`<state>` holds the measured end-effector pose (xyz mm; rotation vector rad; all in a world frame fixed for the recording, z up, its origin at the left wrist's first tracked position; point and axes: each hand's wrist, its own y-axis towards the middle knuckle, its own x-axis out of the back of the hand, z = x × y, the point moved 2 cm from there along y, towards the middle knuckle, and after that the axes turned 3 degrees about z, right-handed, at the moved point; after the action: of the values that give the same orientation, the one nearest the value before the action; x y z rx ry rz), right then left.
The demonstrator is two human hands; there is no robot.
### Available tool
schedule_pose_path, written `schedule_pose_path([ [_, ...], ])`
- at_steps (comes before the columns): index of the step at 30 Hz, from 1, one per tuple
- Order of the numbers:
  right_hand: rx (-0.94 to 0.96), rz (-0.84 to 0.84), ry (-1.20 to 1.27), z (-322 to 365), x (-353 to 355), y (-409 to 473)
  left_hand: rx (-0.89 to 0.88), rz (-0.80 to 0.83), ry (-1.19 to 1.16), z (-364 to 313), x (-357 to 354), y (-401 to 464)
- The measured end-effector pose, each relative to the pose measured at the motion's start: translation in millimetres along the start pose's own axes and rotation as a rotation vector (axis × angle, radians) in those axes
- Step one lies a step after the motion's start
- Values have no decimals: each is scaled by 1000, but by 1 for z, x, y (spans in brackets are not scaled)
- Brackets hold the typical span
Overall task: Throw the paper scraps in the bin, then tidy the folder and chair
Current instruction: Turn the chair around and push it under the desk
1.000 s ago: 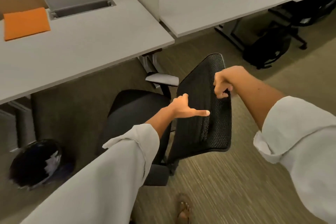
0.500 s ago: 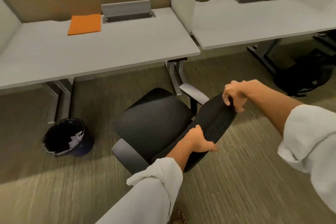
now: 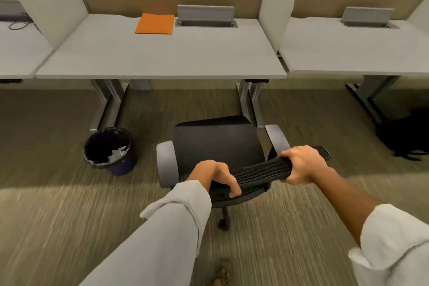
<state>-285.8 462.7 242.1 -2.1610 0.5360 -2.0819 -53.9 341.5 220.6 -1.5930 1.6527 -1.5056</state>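
Floor [image 3: 58, 227]: striped carpet fills the lower half of the view, from about 3 o'clock round to 9 o'clock.
Table [image 3: 162, 58]: pale grey top at 12 o'clock, white dividers at both ends, with a neighbouring top on each side.
Chair [image 3: 218, 144]: black seat and grey armrests, just right of centre, facing the table; its front edge lies near the table's right leg, and the mesh backrest top runs across at about 5 o'clock from the seat.
Bin [image 3: 109, 150]: black-lined, on the floor at 9 o'clock from the chair, beside the table's left leg and apart from the chair.
Folder [image 3: 155, 23]: orange, lying flat at the far edge of the table at 12 o'clock, just left of a raised grey cable flap [image 3: 206, 14].
Left hand [image 3: 214, 175]: fingers curled over the left end of the chair's backrest, grasping it.
Right hand [image 3: 301, 163]: fingers clenched around the right end of the same backrest.
Paper scraps [image 3: 117, 154]: white bits inside the bin, on its right side.
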Motion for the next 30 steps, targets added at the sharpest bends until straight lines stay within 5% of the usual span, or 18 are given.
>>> schedule_pose_path([
  [18,28,-67,56,69,-21,-5,68,33,-52,75,-13,-14],
  [21,20,-96,54,72,-18,3,40,-161,-16,87,-10,-21],
  [27,13,-150,40,79,-1,26,-55,-837,313,115,-13,-38],
  [30,18,-155,35,83,-1,34,-98,-988,396,121,-13,-38],
])
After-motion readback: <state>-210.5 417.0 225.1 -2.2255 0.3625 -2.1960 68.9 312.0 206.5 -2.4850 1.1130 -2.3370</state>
